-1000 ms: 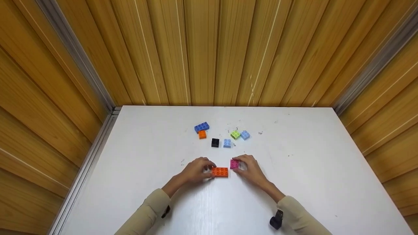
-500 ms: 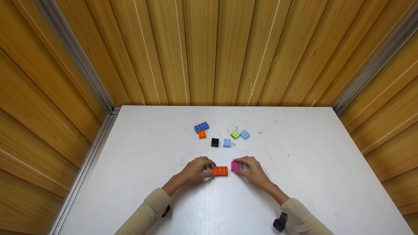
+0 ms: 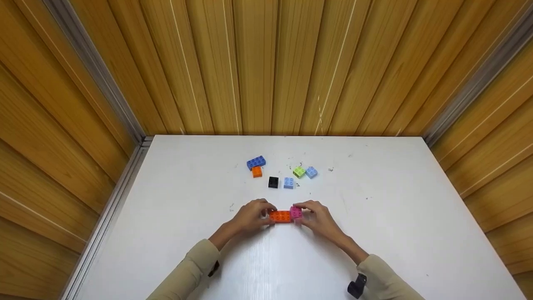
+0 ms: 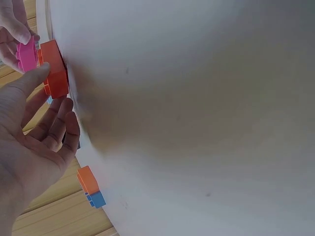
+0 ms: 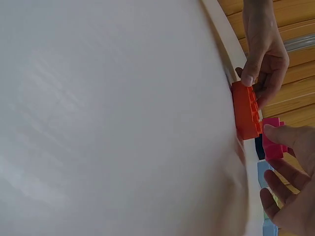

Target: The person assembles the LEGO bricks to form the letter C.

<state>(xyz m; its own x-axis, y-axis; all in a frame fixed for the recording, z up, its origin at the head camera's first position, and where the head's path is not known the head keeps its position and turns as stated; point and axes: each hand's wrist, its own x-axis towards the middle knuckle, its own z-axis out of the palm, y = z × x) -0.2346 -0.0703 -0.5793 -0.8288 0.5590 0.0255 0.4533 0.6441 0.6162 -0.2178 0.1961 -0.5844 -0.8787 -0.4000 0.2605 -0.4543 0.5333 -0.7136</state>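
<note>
My left hand (image 3: 251, 216) pinches the left end of a long orange-red toy building brick (image 3: 280, 216) lying on the white table, studs up. Between thumb and fingers of my right hand (image 3: 321, 220) is a small pink brick (image 3: 296, 212), at the orange-red brick's right end. The right wrist view has the pink brick (image 5: 272, 140) raised to stud height of the long brick (image 5: 246, 110), overlapping its end. In the left wrist view, the pink brick (image 4: 26, 55) sits right by the studs of the long brick (image 4: 54, 69).
Farther back on the white table (image 3: 187, 179) lie a black brick (image 3: 273, 182), a light blue brick (image 3: 289, 183), a lime green brick (image 3: 299, 172) beside another light blue brick (image 3: 311, 172), and a small orange brick (image 3: 257, 171) against a long blue brick (image 3: 256, 162). Wooden panels (image 3: 258, 66) rise behind.
My right hand has carried the pink brick left, from a gap beside the orange-red brick to its right end. My left hand has kept its grip there, almost still.
</note>
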